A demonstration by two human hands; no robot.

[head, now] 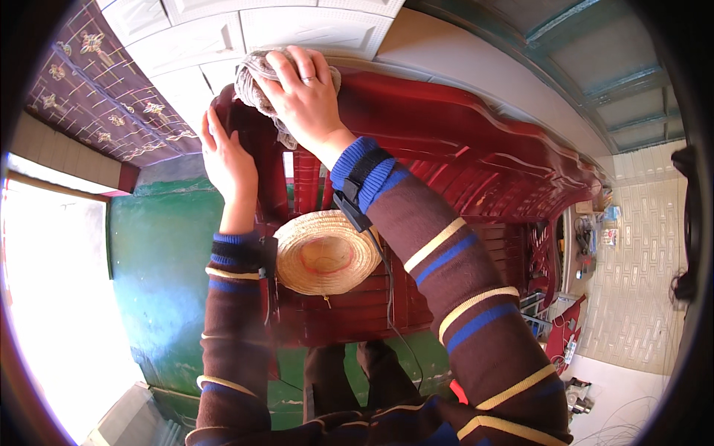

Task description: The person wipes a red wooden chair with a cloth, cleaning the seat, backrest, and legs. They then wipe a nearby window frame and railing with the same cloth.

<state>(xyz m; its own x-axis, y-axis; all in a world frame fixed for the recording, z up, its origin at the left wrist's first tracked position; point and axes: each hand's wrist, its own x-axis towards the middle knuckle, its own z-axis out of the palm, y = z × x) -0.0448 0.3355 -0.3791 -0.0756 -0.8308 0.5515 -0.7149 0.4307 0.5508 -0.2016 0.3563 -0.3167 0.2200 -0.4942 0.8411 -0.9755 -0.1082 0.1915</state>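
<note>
My right hand (307, 97) presses a crumpled grey-brown cloth (257, 83) onto the top left corner of a dark red wooden bench's backrest (413, 106). The cloth's loose end hangs over the front of the backrest. Just to the left, my left hand (230, 161) rests against the bench's corner post, fingers extended, holding no loose thing. Below both hands, a woven straw hat (326, 253) lies on the slatted bench seat (346, 315), its hollow facing up. Black straps with small devices sit around both my wrists, and a cable runs down from the right one.
A white tiled wall (318, 28) stands behind the bench. A dark patterned curtain (106, 95) hangs at upper left, above a green floor (162, 240) and a bright opening. Cluttered shelves (591, 240) stand beyond the bench's right end. A dark cable (410, 348) hangs near my legs.
</note>
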